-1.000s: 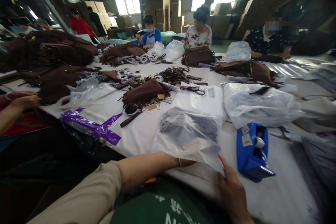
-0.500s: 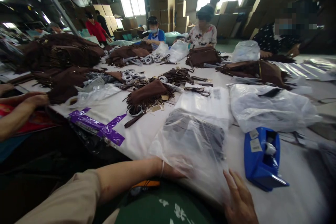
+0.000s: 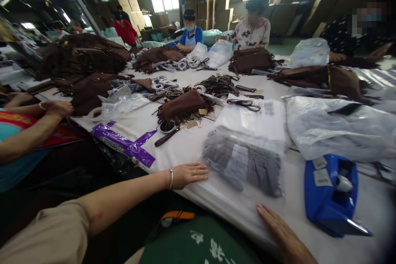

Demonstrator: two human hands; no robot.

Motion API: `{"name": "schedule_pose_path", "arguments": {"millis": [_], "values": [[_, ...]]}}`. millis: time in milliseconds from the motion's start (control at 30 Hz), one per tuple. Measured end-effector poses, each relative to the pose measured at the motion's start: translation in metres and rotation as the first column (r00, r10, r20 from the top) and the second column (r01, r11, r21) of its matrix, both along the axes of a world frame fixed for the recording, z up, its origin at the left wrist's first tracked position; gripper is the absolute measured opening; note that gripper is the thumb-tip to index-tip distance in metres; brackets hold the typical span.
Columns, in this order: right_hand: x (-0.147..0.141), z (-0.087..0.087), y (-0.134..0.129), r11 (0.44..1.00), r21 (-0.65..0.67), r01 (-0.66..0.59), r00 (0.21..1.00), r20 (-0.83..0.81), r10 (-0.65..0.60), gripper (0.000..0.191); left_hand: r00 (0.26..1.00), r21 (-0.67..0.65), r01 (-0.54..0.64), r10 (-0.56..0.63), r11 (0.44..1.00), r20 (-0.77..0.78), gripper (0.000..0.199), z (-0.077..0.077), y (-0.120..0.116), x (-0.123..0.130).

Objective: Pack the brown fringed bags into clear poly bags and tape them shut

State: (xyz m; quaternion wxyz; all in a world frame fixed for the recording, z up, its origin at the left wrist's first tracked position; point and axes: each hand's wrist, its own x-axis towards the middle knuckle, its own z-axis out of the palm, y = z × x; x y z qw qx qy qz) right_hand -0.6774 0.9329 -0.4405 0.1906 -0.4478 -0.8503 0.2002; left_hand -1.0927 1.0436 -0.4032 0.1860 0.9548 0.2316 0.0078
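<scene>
A clear plastic bag (image 3: pixel 247 164) with something dark, flat and fringed-looking inside lies on the white tabletop in front of me. My left hand (image 3: pixel 189 174) rests beside its left edge, fingers stretched out flat and holding nothing. Near the bag's lower right corner, my right hand (image 3: pixel 280 231) is open with straight fingers, also without anything in it. Under the far end of the bag are stacked white plastic bags (image 3: pixel 252 121) with a printed barcode. A dark wrist strap (image 3: pixel 244 104) lies across that stack.
A blue tape dispenser (image 3: pixel 330 194) stands at right, beside a large filled plastic bag (image 3: pixel 343 126). A brown fringed pouch (image 3: pixel 181 105) and purple tape (image 3: pixel 126 144) lie left. Co-workers sit across the table; a co-worker's hands (image 3: pixel 58 108) are at far left.
My left hand has come out from under the clear plastic and moved to its left side. The bag now lies flatter. The view has shifted slightly.
</scene>
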Motion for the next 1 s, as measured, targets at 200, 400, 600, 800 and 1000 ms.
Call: {"name": "schedule_pose_path", "arguments": {"millis": [200,400,600,800,1000], "values": [[0.016,0.014,0.015,0.980,-0.197,-0.012,0.997,0.072,0.027,0.077,0.994,-0.245,-0.075,0.054,0.967,-0.094,0.093,0.010,0.009,0.009],[0.049,0.027,0.007,0.968,-0.245,-0.059,0.965,0.235,0.118,0.072,0.999,-0.403,-0.032,0.035,0.914,0.001,0.077,0.032,0.013,-0.021],[0.042,0.011,0.023,0.996,-0.083,0.025,0.996,0.092,-0.017,0.067,0.978,-0.289,-0.127,0.168,0.949,0.121,0.064,0.027,0.012,-0.022],[0.026,-0.017,0.017,0.934,-0.207,0.292,0.899,-0.275,-0.342,0.035,0.938,-0.260,-0.232,0.286,0.937,0.194,0.077,0.010,0.004,-0.016],[0.033,-0.026,0.010,0.873,-0.259,0.413,0.841,-0.260,-0.475,0.041,0.839,-0.209,-0.426,0.471,0.880,0.273,0.029,-0.006,0.007,-0.010]]}}
